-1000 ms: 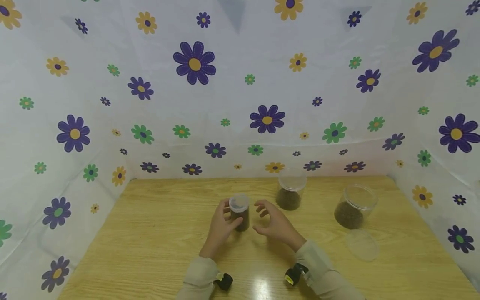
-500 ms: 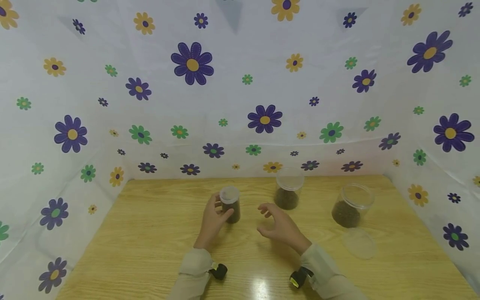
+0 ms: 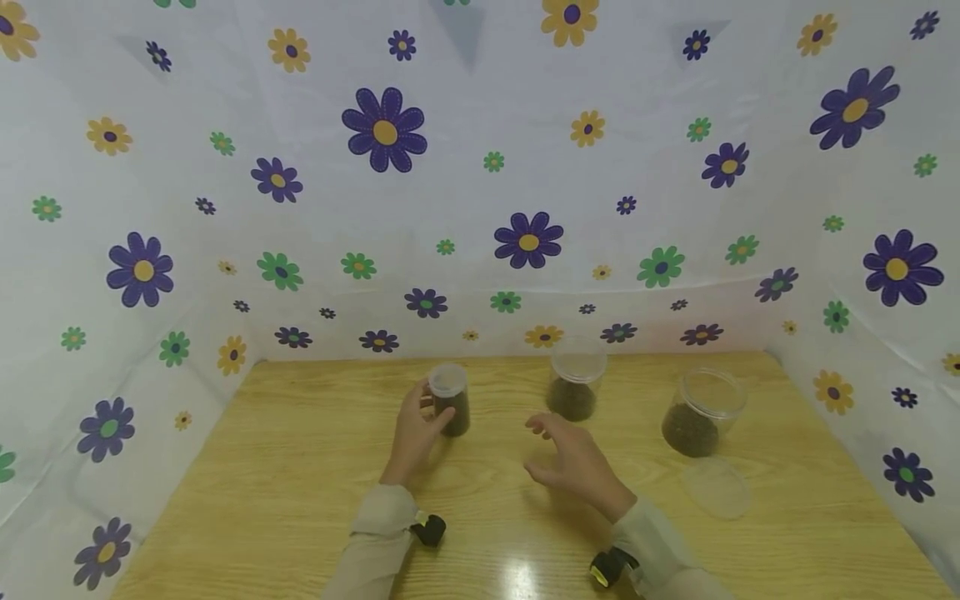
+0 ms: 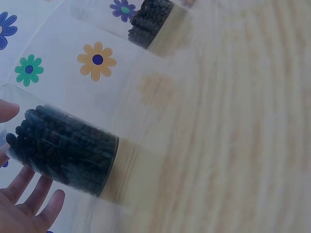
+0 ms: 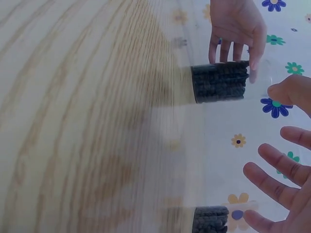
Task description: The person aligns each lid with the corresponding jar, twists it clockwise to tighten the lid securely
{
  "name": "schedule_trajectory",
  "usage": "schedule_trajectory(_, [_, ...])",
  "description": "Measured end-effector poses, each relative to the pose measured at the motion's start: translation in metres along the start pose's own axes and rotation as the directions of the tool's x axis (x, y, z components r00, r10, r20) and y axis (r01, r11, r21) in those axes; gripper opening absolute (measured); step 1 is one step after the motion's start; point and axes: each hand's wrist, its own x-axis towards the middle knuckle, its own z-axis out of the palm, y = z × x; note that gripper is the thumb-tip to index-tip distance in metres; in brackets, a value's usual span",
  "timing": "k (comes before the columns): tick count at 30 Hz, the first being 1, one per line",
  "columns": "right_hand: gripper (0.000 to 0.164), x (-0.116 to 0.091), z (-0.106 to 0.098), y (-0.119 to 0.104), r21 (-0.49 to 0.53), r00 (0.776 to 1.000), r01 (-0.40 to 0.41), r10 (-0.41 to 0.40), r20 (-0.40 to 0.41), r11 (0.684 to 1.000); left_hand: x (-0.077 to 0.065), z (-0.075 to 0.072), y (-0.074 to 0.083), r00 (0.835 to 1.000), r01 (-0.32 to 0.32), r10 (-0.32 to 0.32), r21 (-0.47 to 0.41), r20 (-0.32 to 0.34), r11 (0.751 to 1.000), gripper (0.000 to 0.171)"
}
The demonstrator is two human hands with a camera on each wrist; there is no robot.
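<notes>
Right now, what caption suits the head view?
Left hand grips a transparent, dark-filled cylindrical jar; empty right hand hovers above the yellowish wood-grain table.

Slim jar [image 3: 458, 412] now farther left and back

Head view: part of my left hand [image 3: 411, 432] is hidden behind the narrow jar [image 3: 453, 414]. Dark beans [image 3: 572, 402] too small to tell apart there; both my sleeves [image 3: 371, 537] cut off at the bottom. Left wrist view: that hand and the jar's top end run off the left edge, a second jar [image 4: 150, 22] off the top, tabletop [image 4: 233, 121] grain blurred. Right wrist view: my right hand [image 3: 577, 467] cut by the right edge, another jar [image 5: 210, 221] by the bottom.
</notes>
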Motion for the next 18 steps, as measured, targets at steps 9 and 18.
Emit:
schedule_trajectory(9, [0.050, -0.008, -0.011, 0.000, -0.105, 0.999, -0.023, 0.018, -0.047, 0.994, 0.010, -0.002, -0.004, 1.000, -0.004, 0.004, 0.007, -0.001, 1.000, 0.061])
schedule_trajectory(18, [0.050, -0.016, -0.024, -0.002, -0.150, 0.997, -0.011, -0.001, -0.077, 0.989, 0.016, -0.003, -0.005, 1.000, 0.004, -0.004, 0.036, 0.010, 0.999, 0.061])
